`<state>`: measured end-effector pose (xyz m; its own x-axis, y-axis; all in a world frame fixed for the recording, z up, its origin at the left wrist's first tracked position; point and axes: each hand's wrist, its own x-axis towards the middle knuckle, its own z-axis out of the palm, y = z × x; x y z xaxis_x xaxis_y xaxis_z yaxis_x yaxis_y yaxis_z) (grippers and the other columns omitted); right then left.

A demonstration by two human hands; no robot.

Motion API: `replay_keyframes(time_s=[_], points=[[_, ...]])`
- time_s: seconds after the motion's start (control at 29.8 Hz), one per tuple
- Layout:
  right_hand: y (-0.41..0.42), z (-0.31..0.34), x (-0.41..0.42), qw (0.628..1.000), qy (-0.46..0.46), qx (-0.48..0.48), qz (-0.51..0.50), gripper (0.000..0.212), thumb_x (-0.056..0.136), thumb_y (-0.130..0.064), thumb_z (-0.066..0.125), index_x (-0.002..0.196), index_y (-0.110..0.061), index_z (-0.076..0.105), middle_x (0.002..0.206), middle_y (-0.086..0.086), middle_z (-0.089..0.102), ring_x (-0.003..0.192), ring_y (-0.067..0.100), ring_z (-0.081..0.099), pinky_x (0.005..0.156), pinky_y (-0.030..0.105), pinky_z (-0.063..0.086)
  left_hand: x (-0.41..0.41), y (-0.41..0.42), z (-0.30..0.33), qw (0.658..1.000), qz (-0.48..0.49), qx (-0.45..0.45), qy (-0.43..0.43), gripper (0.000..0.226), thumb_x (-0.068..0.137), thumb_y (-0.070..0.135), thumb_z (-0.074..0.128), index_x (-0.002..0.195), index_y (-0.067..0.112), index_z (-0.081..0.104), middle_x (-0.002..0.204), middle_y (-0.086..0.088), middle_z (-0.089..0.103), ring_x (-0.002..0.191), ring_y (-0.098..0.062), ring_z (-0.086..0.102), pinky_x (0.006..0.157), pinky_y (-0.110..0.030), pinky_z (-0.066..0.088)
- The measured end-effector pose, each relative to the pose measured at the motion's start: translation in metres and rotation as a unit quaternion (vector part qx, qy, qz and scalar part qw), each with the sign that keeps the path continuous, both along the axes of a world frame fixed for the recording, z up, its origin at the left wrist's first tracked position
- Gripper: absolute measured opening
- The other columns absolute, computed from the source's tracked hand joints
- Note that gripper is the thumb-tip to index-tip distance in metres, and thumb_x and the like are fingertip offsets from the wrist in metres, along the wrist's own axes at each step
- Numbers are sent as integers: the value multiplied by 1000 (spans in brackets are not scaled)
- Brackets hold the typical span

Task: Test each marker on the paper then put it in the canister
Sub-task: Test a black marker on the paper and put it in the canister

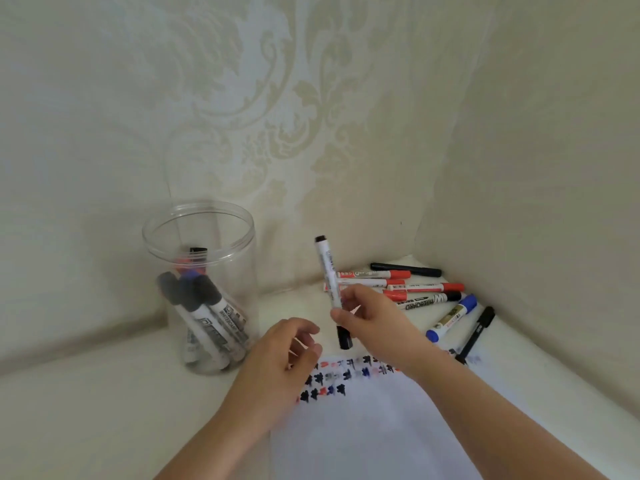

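The right hand (369, 322) pinches a white-barrelled whiteboard marker with a black cap (333, 293) around its middle, and holds it almost upright in the air above the far edge of the white sheet of paper (374, 427). The black cap points down, toward the paper, and a small black end is at the top; grey printed text runs along the white barrel, too blurred to read. The left hand (284, 355) holds nothing; its fingers are loosely curled, just beside the lower end of the marker but not touching it. The paper lies at the near edge of the white tabletop (104, 410) and carries rows of small black, red and blue test marks (343, 375) along its far edge. The clear round plastic canister (204, 289) stands on the left part of the tabletop, near the wall, open at the top, with several capped markers leaning inside. In the far right corner of the tabletop lies a loose pile of red, black and blue markers (415, 292).
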<state>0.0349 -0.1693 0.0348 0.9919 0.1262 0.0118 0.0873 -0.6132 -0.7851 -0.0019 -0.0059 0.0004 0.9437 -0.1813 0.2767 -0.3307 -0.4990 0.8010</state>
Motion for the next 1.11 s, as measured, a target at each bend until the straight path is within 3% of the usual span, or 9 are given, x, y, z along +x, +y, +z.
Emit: replay_keyframes(time_s=[0.07,0.13,0.27,0.4,0.57,0.67,0.77,0.97,1.11], points=[[-11,4,-23,983,77,167,-9,14,88,-16,59,98,-7,58,87,10,64,63,14,58,65,30,49,-4,-4,2,1000,-28,5,2,15,87,32,54,96,43,49,92,14,60,83,3,56,71,-18,49],[-19,3,-43,955,108,276,6,8,86,-6,61,93,-3,58,82,14,64,65,18,61,65,28,50,-9,-9,5,998,-64,-7,10,14,85,40,55,98,44,49,94,17,61,85,2,58,71,-15,48],[-22,-7,-69,930,101,351,35,10,73,-7,67,81,-9,60,70,6,59,61,15,52,56,24,44,-18,-16,4,991,-133,27,-10,21,83,39,59,103,36,55,90,18,66,83,1,60,71,-14,45],[-20,-13,-75,929,78,360,39,9,73,-12,66,79,-9,60,64,3,56,55,13,46,52,24,38,-22,-14,2,985,-144,63,-64,12,88,31,51,98,38,49,84,19,62,79,2,56,66,-13,41],[-17,-14,-77,929,55,365,39,16,78,-20,63,66,-12,57,60,12,58,53,17,47,48,24,37,-28,-16,5,975,-169,111,-91,24,86,53,30,95,33,42,87,19,65,73,3,55,62,-21,44],[-16,-16,-78,922,48,378,63,21,79,-21,63,63,-11,53,58,12,57,52,21,48,47,25,38,-30,-16,9,970,-159,143,-115,20,85,53,31,87,34,38,77,25,64,57,8,49,50,-13,35],[-15,-15,-79,918,43,387,76,23,75,-25,63,61,-11,51,55,10,56,50,21,47,46,24,37,-32,-16,12,970,-164,142,-110,19,85,53,33,85,35,38,71,22,63,52,4,47,48,-14,33],[-11,-15,-79,921,54,382,45,22,79,-16,55,59,-11,47,51,12,52,45,18,43,43,22,33,-33,-18,12,974,-159,128,-102,23,82,57,32,83,35,38,60,11,61,47,-7,45,44,-18,30],[-10,-16,-80,920,59,386,38,23,78,-15,54,57,-14,46,52,11,51,45,18,42,43,21,32,-33,-18,13,978,-166,104,-78,21,80,58,36,81,38,42,60,22,59,45,-5,46,44,-15,27]])
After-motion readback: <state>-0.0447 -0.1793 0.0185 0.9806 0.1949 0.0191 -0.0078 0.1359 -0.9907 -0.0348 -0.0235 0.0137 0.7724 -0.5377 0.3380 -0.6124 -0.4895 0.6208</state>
